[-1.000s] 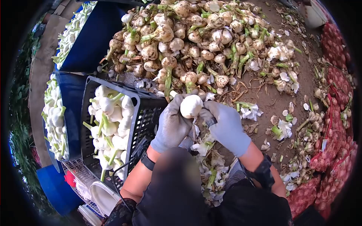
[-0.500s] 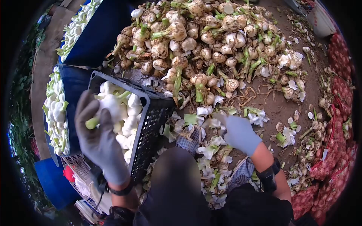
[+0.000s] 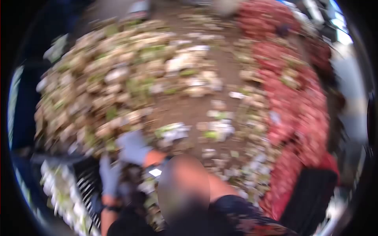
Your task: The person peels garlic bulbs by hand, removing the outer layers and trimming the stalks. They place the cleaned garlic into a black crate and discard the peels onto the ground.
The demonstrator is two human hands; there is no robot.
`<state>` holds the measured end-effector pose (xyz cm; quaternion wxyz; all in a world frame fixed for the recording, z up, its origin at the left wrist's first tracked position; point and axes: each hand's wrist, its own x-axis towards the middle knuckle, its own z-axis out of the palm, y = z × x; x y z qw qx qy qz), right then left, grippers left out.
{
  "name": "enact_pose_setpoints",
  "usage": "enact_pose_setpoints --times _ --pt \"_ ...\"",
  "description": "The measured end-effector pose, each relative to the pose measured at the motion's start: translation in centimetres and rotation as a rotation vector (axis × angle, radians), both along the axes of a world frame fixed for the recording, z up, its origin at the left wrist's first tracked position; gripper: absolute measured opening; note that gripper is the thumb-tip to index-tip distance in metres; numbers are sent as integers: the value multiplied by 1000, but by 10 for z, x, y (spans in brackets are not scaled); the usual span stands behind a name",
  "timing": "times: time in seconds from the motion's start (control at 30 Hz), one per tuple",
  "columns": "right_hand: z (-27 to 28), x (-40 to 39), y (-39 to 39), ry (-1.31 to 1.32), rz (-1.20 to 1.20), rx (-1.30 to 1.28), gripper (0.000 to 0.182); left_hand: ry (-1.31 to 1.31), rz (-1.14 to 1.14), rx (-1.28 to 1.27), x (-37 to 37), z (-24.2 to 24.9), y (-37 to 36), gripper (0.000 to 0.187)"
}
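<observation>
The whole view is smeared by motion. My left hand [image 3: 110, 177], in a grey glove, is beside the right wall of the black slatted crate [image 3: 88, 179], which holds trimmed white garlic bulbs [image 3: 65, 192]. Close above it and to the right, my gloved right hand [image 3: 133, 147] is at the near edge of a big pile of untrimmed garlic [image 3: 114, 86] with stalks and soil on it. The two hands are close together. Blur hides their fingers and anything between them.
Red mesh sacks [image 3: 291, 98] of garlic line the right side. Loose garlic and peelings [image 3: 252, 173] lie on the brown soil [image 3: 169, 112] in front of them. A dark block-like object [image 3: 313, 196] stands at the lower right. Blue containers border the left.
My view has swung right, bringing more sacks in. My left hand has moved off from over the crate, where it was with a white garlic bulb, to near my right hand.
</observation>
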<state>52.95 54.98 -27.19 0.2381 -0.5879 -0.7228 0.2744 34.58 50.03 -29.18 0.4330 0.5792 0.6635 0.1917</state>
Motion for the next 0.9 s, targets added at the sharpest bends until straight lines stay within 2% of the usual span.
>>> enact_pose_setpoints --times 0.03,0.07,0.1,0.13,0.17,0.23,0.27,0.33,0.37,0.43,0.47,0.5,0.6,0.7,0.77,0.83,0.87,0.9 --pt "7 9 -5 78 -117 -90 18 -126 -38 187 3 -8 0 64" --pt "-7 11 -15 362 -257 -25 21 -418 11 -92 34 46 6 67" --pt "-7 15 -21 476 -325 -230 21 -526 9 -12 43 46 4 70" --pt "12 14 -25 926 -354 -532 22 -717 78 -43 39 48 3 68" --pt "44 34 -29 1101 -313 -804 29 -737 61 -83 49 67 9 67" --pt "45 34 -34 1082 -228 -441 21 -669 -90 -108 46 78 17 68" --pt "51 40 -35 1082 -242 -437 21 -683 -115 -150 48 87 16 67" --pt "66 55 -36 804 -190 -669 41 -686 -133 -204 46 95 17 66" --pt "69 54 -40 854 -213 -610 44 -716 -130 -203 50 99 18 66" --pt "56 48 -44 741 -227 -444 46 -667 -75 -125 62 106 19 68" --pt "64 49 -44 549 -235 -269 48 -706 -91 -161 63 109 21 70" --pt "82 61 -46 696 -186 -480 48 -746 -103 -196 62 111 22 72" --pt "76 58 -50 768 -187 -544 47 -837 -106 -208 64 112 23 80" --pt "84 62 -51 811 -154 -615 37 -928 -95 -249 65 109 21 80" --pt "94 61 -59 1013 -193 -733 23 -992 -69 -267 61 104 20 79" --pt "79 56 -62 981 -212 -684 17 -1044 -152 -366 49 98 22 78" --pt "74 56 -59 704 -154 -502 16 -908 -143 -276 50 94 23 77" --pt "70 57 -58 423 -97 -319 16 -896 -150 -289 49 94 21 77"
